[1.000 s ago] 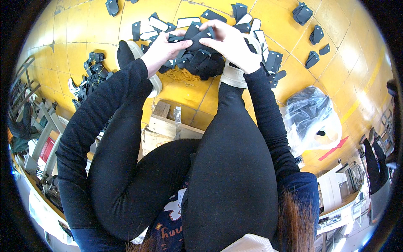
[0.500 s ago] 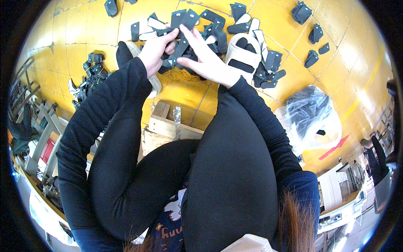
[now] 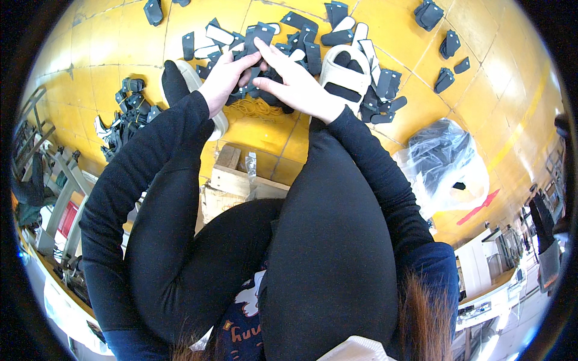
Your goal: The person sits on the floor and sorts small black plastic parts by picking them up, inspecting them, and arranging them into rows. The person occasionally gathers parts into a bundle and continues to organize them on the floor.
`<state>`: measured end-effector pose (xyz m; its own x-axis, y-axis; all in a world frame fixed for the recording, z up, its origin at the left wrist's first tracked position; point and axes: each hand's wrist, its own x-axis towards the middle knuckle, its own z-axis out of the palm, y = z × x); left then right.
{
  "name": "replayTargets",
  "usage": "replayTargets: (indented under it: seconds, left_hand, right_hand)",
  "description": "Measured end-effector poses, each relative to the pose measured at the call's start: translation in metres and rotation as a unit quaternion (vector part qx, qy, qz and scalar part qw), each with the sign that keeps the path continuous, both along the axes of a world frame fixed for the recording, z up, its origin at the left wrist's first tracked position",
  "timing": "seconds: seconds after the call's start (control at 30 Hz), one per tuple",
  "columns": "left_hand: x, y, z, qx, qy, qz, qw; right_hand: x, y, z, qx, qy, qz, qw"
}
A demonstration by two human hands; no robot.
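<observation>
A small dark flat tab-shaped piece (image 3: 259,37) with a pale mark stands upright above the pile, perhaps with others behind it. My left hand (image 3: 226,83) is closed on its lower end, thumb on top. My right hand (image 3: 296,84) reaches in from the right, its fingers stretched and the fingertips against the piece's side, the thumb apart below. Under and around both hands lies a loose pile of similar dark pieces (image 3: 312,58), some showing white sides. Yellow rubber bands (image 3: 256,109) lie in a heap just nearer than the hands, partly covered by dark pieces.
My feet in beige sandals (image 3: 346,73) flank the pile. Banded dark bundles (image 3: 133,102) lie left; small stacks (image 3: 428,15) lie far right on the yellow tiled floor (image 3: 415,102). A clear plastic bag (image 3: 442,162) sits right. A wooden block (image 3: 232,177) stands between my legs.
Two dark pieces that stood side by side above my hands now appear as one, lined up together. My hands have stayed nearly in place; the view has shifted slightly.
</observation>
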<state>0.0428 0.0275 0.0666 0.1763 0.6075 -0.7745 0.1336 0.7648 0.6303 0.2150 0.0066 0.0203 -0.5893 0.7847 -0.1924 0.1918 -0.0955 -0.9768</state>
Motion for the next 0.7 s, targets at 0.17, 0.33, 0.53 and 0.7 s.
replayTargets:
  seconds: [0.17,0.33,0.53,0.7]
  left_hand:
    - [-0.015,0.000,-0.017,-0.062,-0.062,-0.049,0.995]
    - [-0.004,-0.006,-0.014,-0.099,-0.051,-0.098,0.989]
    - [-0.018,-0.023,-0.027,-0.160,0.017,-0.099,0.982]
    - [-0.028,-0.028,-0.029,-0.172,0.018,-0.072,0.982]
  right_hand:
    - [0.005,0.008,0.008,-0.017,0.029,-0.024,0.999]
    - [0.025,0.026,-0.009,0.000,0.022,-0.166,0.986]
    - [0.124,0.065,-0.015,0.038,-0.053,-0.458,0.887]
    - [0.262,0.076,-0.047,-0.034,0.053,-0.629,0.774]
